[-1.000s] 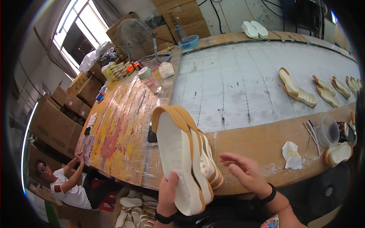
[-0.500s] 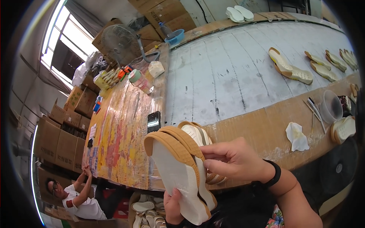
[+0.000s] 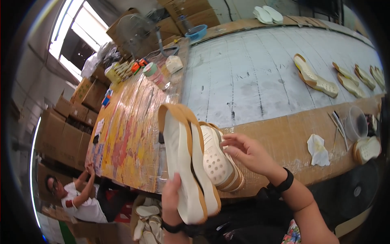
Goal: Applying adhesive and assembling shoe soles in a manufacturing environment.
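Note:
A pair of shoe soles, white with tan rims, is held upright side by side in my left hand. The thumb lies on the white face of the nearer sole; the other fingers are hidden behind it. Right beside the pair, at the near edge of the table, are more shoe soles, cream with round holes and tan edges. My right hand is over their right side, fingers stretched and apart from the thumb, with nothing visible in it. Whether its fingertips touch those soles I cannot tell.
More soles lie on the white tabletop. A stained tissue, clear cup and thin sticks sit on the right. A bottle and fan stand left. Another person sits lower left, near a box of soles.
My right hand has come off the held soles and moved right, beside the other soles. My left hand has turned the pair more upright, showing a hollow white side.

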`<state>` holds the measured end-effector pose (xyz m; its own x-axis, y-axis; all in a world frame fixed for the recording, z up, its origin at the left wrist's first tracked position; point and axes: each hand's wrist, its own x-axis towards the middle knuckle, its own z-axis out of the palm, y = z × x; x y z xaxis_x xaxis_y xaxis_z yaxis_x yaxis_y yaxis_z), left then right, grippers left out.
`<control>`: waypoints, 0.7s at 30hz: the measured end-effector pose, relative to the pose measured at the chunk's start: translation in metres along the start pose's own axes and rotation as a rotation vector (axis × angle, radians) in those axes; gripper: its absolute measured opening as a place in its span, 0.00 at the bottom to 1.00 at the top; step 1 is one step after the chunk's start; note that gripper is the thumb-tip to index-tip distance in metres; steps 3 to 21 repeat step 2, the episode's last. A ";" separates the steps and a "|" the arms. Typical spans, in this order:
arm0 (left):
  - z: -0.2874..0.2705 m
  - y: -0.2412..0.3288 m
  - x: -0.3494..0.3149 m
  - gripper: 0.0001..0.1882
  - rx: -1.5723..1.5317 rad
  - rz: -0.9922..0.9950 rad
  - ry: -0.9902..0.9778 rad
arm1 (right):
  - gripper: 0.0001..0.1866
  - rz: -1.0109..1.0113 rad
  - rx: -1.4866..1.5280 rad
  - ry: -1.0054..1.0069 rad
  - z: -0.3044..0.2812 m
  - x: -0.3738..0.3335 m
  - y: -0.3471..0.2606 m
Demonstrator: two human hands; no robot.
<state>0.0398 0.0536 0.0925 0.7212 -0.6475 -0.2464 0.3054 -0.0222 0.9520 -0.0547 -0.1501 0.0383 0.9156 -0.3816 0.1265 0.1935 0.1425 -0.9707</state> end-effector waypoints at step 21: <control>-0.005 0.010 0.005 0.20 0.043 -0.022 0.045 | 0.23 0.141 -0.068 0.020 0.003 0.005 0.029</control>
